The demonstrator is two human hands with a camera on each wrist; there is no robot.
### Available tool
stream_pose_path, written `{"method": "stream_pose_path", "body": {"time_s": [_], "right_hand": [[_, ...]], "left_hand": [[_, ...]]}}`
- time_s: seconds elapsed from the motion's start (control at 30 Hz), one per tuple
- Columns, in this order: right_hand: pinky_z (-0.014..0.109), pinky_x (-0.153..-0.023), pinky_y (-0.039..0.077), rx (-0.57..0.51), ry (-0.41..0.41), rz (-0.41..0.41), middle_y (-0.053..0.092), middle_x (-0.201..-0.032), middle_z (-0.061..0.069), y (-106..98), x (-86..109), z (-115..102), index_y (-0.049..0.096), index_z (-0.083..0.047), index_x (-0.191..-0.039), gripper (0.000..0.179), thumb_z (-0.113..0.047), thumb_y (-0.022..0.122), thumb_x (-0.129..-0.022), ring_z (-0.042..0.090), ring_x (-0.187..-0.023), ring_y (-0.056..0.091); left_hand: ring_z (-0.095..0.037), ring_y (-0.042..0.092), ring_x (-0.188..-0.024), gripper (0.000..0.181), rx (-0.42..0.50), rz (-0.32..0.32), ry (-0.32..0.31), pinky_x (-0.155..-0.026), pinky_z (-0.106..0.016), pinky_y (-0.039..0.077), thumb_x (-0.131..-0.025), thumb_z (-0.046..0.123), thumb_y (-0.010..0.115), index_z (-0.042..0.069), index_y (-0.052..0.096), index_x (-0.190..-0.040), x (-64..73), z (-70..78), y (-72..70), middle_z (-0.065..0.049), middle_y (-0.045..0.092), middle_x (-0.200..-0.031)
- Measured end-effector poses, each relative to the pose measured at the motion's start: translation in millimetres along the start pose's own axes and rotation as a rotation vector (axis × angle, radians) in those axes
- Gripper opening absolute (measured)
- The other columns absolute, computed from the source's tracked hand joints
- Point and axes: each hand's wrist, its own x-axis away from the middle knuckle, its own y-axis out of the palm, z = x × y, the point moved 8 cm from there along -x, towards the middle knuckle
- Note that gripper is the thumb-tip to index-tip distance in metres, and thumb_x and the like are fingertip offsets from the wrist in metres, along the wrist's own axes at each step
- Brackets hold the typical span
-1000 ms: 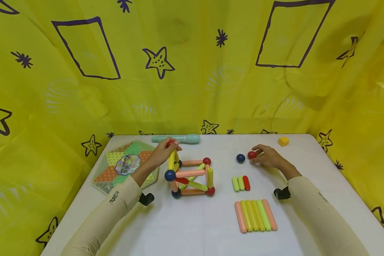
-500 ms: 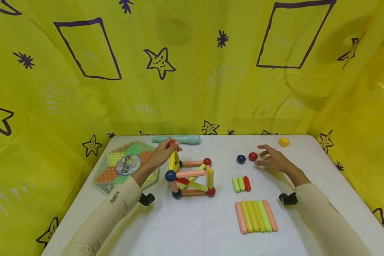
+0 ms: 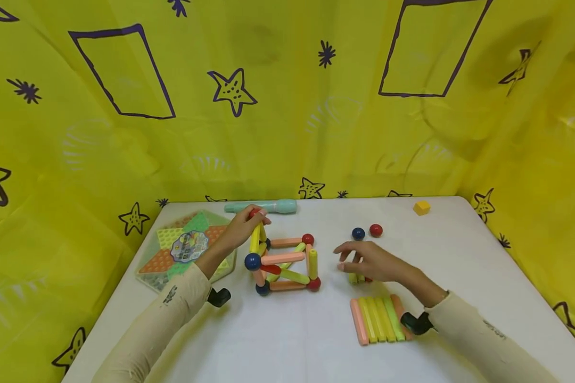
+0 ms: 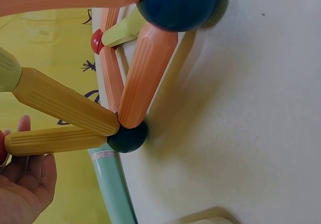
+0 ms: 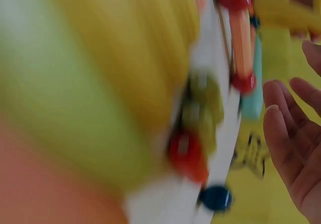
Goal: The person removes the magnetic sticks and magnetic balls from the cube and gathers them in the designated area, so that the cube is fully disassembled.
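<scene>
My left hand (image 3: 237, 230) grips a red ball (image 3: 254, 213) atop two yellow sticks, at the upper left of a framework of sticks and balls. Pink sticks (image 3: 284, 258) join blue balls (image 3: 253, 261) and red balls (image 3: 313, 283) into a box shape, with slanted yellow-green sticks inside. In the left wrist view a yellow stick (image 4: 55, 140) runs from the held ball to a dark blue ball (image 4: 128, 137). Over the short sticks (image 3: 353, 278) hovers my right hand (image 3: 371, 261), fingers loosely bent and holding nothing; it partly hides them.
A loose blue ball (image 3: 358, 234) and red ball (image 3: 376, 230) lie behind the right hand. Long sticks (image 3: 380, 319) form a row in front. A hexagonal box (image 3: 148, 268), a mint-green wand-shaped thing (image 3: 263, 207) and a yellow cube (image 3: 421, 207) stand farther out.
My right hand has let go of the loose red ball, drawn back, then moved left and nearer, over the short sticks. The left hand keeps its grip in the same place.
</scene>
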Motion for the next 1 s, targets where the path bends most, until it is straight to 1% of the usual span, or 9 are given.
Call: {"method": "stream_pose_path", "body": {"time_s": [0.1,0.17,0.27,0.43,0.67,0.77,0.8,0.9,1.0], "right_hand": [[0.024,-0.065,0.052,-0.023,-0.04,-0.065,0.067,-0.112,0.011,25.8,-13.8,-19.3,0.058,-0.001,-0.133,0.048,-0.029,0.07,-0.096,0.011,-0.079,0.061],[0.024,-0.066,0.052,-0.023,-0.064,-0.072,0.067,-0.11,0.007,37.0,-20.4,-28.1,0.059,-0.004,-0.13,0.045,-0.03,0.071,-0.095,0.01,-0.076,0.06],[0.023,-0.065,0.05,-0.013,-0.097,-0.06,0.067,-0.102,0.002,46.1,-27.1,-36.7,0.063,-0.007,-0.12,0.032,-0.026,0.072,-0.095,0.011,-0.074,0.059],[0.022,-0.067,0.049,0.016,-0.081,-0.049,0.069,-0.097,-0.001,49.5,-32.1,-38.7,0.065,-0.011,-0.11,0.016,-0.018,0.069,-0.096,0.015,-0.078,0.058],[0.023,-0.066,0.05,0.075,-0.022,-0.054,0.07,-0.1,-0.001,51.8,-33.3,-36.7,0.062,-0.013,-0.112,0.017,-0.023,0.066,-0.098,0.013,-0.075,0.058],[0.024,-0.067,0.049,0.098,-0.016,-0.047,0.069,-0.099,-0.001,52.1,-33.4,-37.3,0.061,-0.015,-0.112,0.017,-0.024,0.065,-0.099,0.015,-0.078,0.058],[0.024,-0.067,0.049,0.101,-0.012,-0.046,0.069,-0.099,-0.002,52.3,-33.6,-37.1,0.06,-0.016,-0.112,0.017,-0.025,0.065,-0.099,0.015,-0.079,0.058],[0.025,-0.067,0.048,0.087,-0.004,-0.036,0.067,-0.098,-0.003,52.3,-33.2,-35.3,0.059,-0.016,-0.112,0.018,-0.026,0.065,-0.099,0.016,-0.08,0.057],[0.025,-0.066,0.048,0.064,-0.01,0.0,0.067,-0.1,-0.001,47.4,-31.8,-33.7,0.058,-0.015,-0.114,0.018,-0.026,0.064,-0.1,0.014,-0.077,0.056]], "left_hand": [[-0.034,0.057,-0.121,0.042,0.005,0.007,0.0,-0.11,-0.052,0.036,-0.107,0.043,0.043,0.007,0.054,-0.125,1.0,0.8,-1.0,-0.018,0.068,-0.122],[-0.034,0.057,-0.122,0.043,0.004,0.006,-0.002,-0.11,-0.052,0.036,-0.107,0.044,0.043,0.007,0.054,-0.126,1.7,1.2,-1.1,-0.018,0.068,-0.122],[-0.033,0.057,-0.123,0.043,0.008,0.007,-0.012,-0.11,-0.05,0.037,-0.107,0.044,0.043,0.008,0.053,-0.128,2.3,-0.5,-0.8,-0.015,0.068,-0.121],[-0.035,0.057,-0.123,0.042,0.018,0.011,-0.008,-0.108,-0.049,0.039,-0.108,0.041,0.042,0.006,0.053,-0.128,2.9,-0.3,-0.7,-0.017,0.068,-0.121],[-0.041,0.055,-0.123,0.044,0.039,0.008,-0.007,-0.108,-0.05,0.038,-0.108,0.041,0.042,0.004,0.052,-0.129,2.7,1.3,0.0,-0.019,0.067,-0.123],[-0.038,0.055,-0.125,0.044,0.038,-0.003,-0.018,-0.11,-0.051,0.036,-0.108,0.04,0.041,0.004,0.051,-0.131,1.4,0.2,0.5,-0.02,0.066,-0.125],[-0.037,0.055,-0.124,0.043,0.031,-0.008,-0.019,-0.111,-0.051,0.036,-0.109,0.038,0.041,0.003,0.051,-0.132,3.6,4.2,0.4,-0.021,0.066,-0.125],[-0.034,0.056,-0.125,0.043,0.024,-0.012,-0.016,-0.111,-0.051,0.035,-0.109,0.038,0.04,0.003,0.051,-0.132,4.6,4.3,1.2,-0.022,0.065,-0.126],[-0.032,0.056,-0.124,0.043,0.015,-0.007,-0.004,-0.11,-0.05,0.036,-0.109,0.04,0.041,0.004,0.052,-0.13,5.8,5.3,0.6,-0.022,0.066,-0.124]]}}
